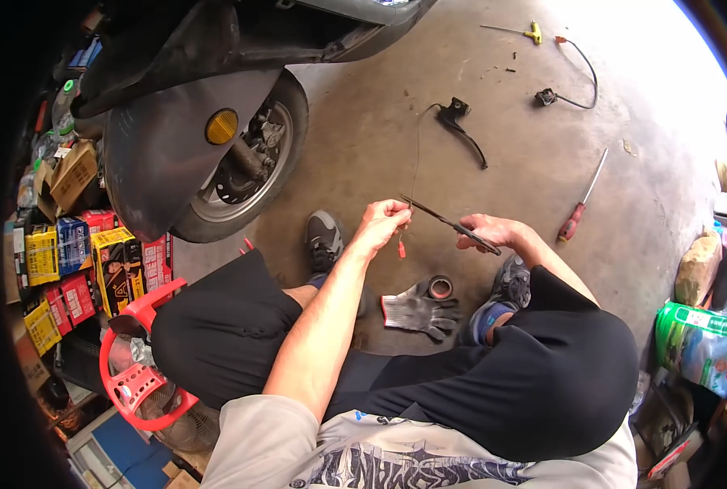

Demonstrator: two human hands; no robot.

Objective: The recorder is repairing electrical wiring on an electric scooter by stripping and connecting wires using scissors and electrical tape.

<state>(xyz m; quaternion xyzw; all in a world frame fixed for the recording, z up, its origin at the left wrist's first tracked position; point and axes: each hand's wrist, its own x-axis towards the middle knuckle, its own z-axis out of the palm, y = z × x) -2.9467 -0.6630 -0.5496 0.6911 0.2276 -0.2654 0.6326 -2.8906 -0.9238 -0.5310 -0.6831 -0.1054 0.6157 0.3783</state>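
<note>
Ahead of the left hand (384, 222) and right hand (487, 231) the concrete floor (363, 138) lies open up to the brake lever (461, 126). The scooter wheel (245, 167) blocks the way to the left of the left hand. Below both hands, the work glove (419, 311), tape roll (440, 286) and the person's shoes crowd the floor. The red-handled screwdriver (579, 208) lies just right of the right hand.
</note>
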